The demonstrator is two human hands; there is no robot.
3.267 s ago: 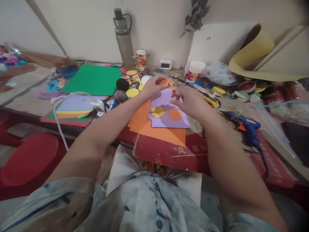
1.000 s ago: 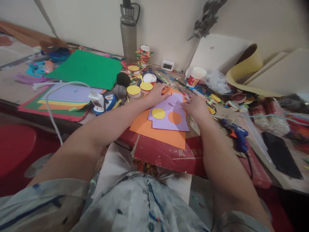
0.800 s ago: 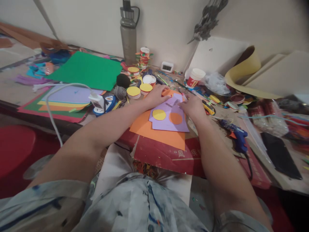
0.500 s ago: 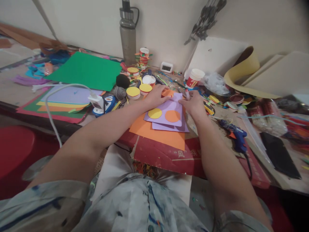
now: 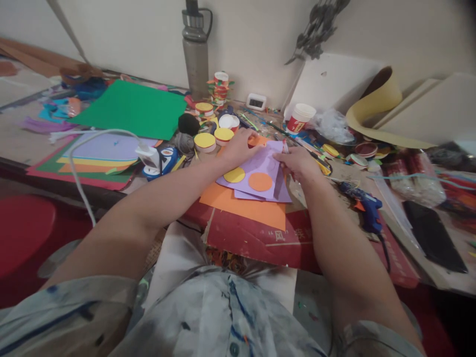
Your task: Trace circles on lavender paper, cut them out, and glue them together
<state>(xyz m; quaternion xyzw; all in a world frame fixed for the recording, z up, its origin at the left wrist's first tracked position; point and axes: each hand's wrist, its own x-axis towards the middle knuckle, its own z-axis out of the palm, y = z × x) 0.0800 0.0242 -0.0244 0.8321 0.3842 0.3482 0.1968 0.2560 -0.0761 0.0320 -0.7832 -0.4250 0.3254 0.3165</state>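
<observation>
A small purple paper sheet (image 5: 248,167) bears a yellow circle (image 5: 234,174) and an orange circle (image 5: 261,181) near its front edge. My left hand (image 5: 241,146) rests at the sheet's back left, thumb and fingers apart over orange paper. With thumb and fingers, my right hand (image 5: 297,161) pinches the sheet's right edge. A small red-and-white item (image 5: 285,146) shows beside these fingers; its kind is unclear. Beneath lies another purple sheet (image 5: 284,192), on a larger orange sheet (image 5: 245,209). A red printed board (image 5: 256,243) lies under the papers.
Yellow-topped round pieces (image 5: 204,142) stand left of my hands, with a grey bottle (image 5: 196,59) behind. Paper cup (image 5: 300,119) and blue glue gun (image 5: 370,213) are to the right. A green sheet (image 5: 130,109) and a white cable (image 5: 76,183) lie left.
The upper purple sheet with its circles has shifted slightly left and turned. My right hand has moved a little lower and now grips the sheet's edge; my left hand has barely moved.
</observation>
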